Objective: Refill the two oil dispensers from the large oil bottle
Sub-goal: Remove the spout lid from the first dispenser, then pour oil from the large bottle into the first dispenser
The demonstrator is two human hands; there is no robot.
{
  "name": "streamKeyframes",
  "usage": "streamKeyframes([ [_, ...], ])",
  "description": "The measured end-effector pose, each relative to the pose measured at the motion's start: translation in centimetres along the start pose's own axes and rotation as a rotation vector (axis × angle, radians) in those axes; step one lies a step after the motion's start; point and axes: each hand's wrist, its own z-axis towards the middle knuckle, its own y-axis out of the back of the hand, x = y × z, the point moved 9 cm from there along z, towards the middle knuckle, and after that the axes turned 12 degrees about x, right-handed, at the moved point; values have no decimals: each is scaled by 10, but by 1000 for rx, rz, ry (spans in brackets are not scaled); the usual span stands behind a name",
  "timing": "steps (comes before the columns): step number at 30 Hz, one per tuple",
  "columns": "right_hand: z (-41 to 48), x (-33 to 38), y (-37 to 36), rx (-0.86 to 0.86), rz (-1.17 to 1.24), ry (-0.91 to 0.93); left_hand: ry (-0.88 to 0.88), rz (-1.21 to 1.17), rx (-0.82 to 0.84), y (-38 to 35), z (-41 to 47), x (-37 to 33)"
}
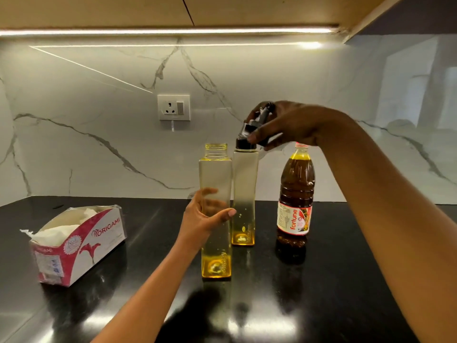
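Observation:
Two tall square clear dispensers stand on the black counter (346, 268), each with a little yellow oil at the bottom. The near dispenser (215, 243) has an uncapped neck, and my left hand (205, 216) grips its middle, thumb in front and fingers behind. The far dispenser (244, 194) wears a black cap. My right hand (284, 125) holds a tilted black spout cap (254, 122) just above that capped top. The large oil bottle (295, 194), full of dark amber oil and closed with its lid, stands to the right, partly behind my right forearm.
An opened Origami tissue box (79, 241) lies on the counter at the left. A marble backsplash with a wall socket (173, 107) rises behind the bottles. An overhead cabinet (222, 11) with a light strip hangs above.

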Motion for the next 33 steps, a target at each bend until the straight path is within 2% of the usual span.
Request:
streamKeyframes([
  [6,-69,-109,-17,-45,-59,-297,36,-47,-84,17,3,2],
  [11,-110,-196,-46,-41,-83,-452,48,-54,-105,9,1,-1],
  [16,-130,-248,-54,-96,-258,-553,42,-131,-147,4,-7,0],
  [23,-132,-278,-63,-75,-242,-575,54,-144,-166,4,-10,1],
  [26,-132,-274,-60,-63,-109,-540,55,-141,-162,4,-10,4],
  [31,-106,-237,-20,-389,157,-320,45,-144,-156,7,-7,9],
  [33,-85,-233,-15,-444,254,-276,31,-141,-147,6,-6,10],
])
